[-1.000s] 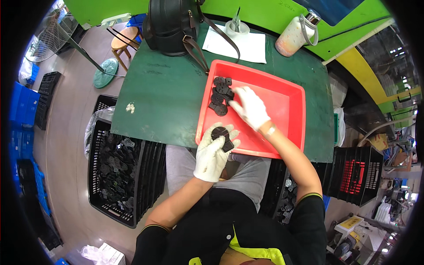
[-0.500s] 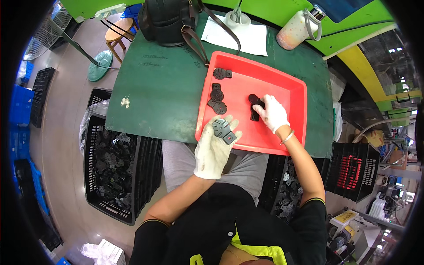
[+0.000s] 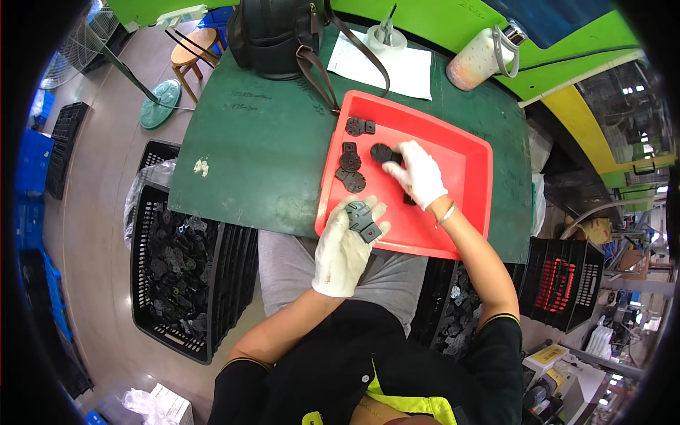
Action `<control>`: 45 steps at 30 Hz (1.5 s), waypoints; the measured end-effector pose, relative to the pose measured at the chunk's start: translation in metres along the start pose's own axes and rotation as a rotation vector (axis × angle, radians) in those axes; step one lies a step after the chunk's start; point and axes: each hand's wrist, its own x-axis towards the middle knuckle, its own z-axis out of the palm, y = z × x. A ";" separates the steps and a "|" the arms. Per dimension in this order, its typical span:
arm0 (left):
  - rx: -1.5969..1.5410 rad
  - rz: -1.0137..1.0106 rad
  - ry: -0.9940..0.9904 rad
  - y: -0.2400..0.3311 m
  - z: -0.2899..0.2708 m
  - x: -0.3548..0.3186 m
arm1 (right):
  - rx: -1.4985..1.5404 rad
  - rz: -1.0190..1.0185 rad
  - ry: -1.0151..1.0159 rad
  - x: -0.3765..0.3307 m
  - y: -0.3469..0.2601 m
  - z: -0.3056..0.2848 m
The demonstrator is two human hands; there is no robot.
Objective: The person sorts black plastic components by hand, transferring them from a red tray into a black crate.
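My gloved left hand (image 3: 338, 251) is at the near left of a red plastic tray (image 3: 476, 191), its fingers closed around a dark grey plastic part (image 3: 362, 221) with a round head and a rectangular tab. Over the middle of the tray, my gloved right hand (image 3: 419, 176) pinches a similar black part (image 3: 383, 153), its tab end covered by fingers. Below that hand another dark piece (image 3: 409, 200) shows, mostly hidden. Along the tray's left side lie three more black parts: one at the back (image 3: 360, 127), and two touching, the upper one (image 3: 349, 157) and the lower one (image 3: 350, 180).
The tray rests on a green table (image 3: 255, 156). Behind it are a black backpack (image 3: 276, 42), paper (image 3: 418, 71) with a small white dish (image 3: 387, 39), and a speckled bottle (image 3: 478, 60). Black crates (image 3: 173, 340) of dark parts flank my legs.
My right hand has moved left and slightly back in the tray with the black part, leaving a dark piece near where it was. My left hand still holds its part, now turned slightly.
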 end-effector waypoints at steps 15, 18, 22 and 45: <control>-0.025 0.002 -0.016 -0.003 -0.006 0.002 | -0.089 -0.169 0.143 0.054 -0.011 0.039; -0.030 -0.006 0.005 -0.003 -0.005 0.002 | -0.008 -0.022 0.114 0.039 -0.008 0.031; -0.050 0.038 0.020 -0.006 -0.004 0.002 | 0.310 0.321 0.059 0.005 -0.022 -0.007; 0.051 0.048 0.086 -0.002 0.006 -0.001 | -0.166 0.336 -0.201 -0.055 0.009 -0.013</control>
